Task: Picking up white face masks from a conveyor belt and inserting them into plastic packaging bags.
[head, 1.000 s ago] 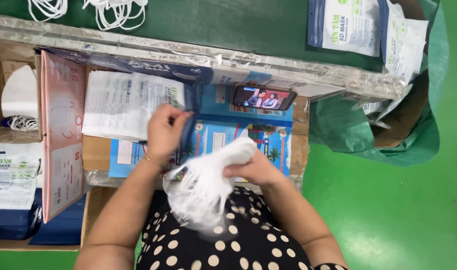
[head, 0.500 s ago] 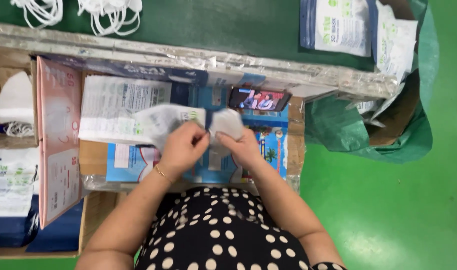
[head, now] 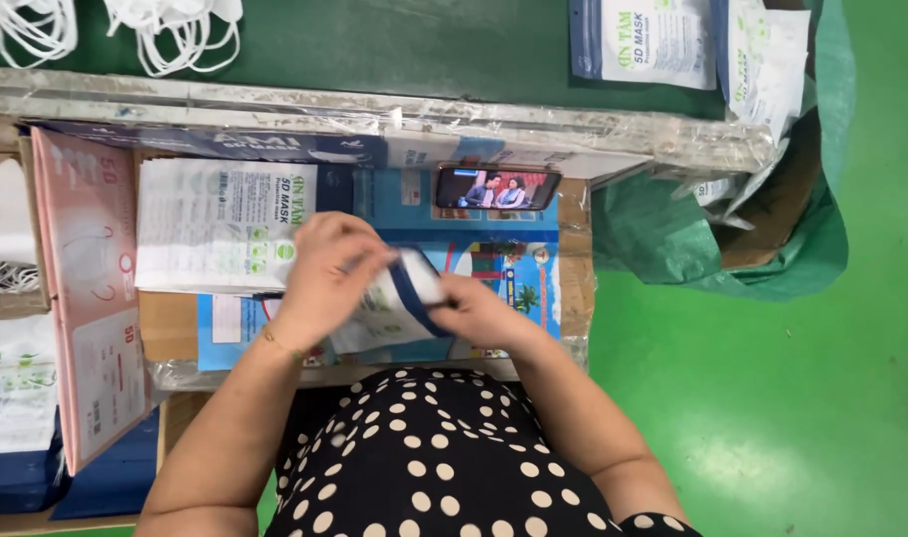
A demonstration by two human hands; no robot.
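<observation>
One pouch [head: 399,303], two hands: left hand [head: 325,273], right hand [head: 479,313].

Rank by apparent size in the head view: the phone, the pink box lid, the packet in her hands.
1. pink box lid
2. packet, partly hidden by the left hand and right hand
3. phone, close to the packet; unsure.

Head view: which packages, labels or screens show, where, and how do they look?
Pouch: flat, white with dark blue edge, held between left hand and right hand.
Stack of pouches: left of the hands, white with green marks.
Phone: lying sideways above the hands, screen lit.
Pink box: far left, long, open flap.
Sealed packs: top right on green surface, white and blue.
</observation>
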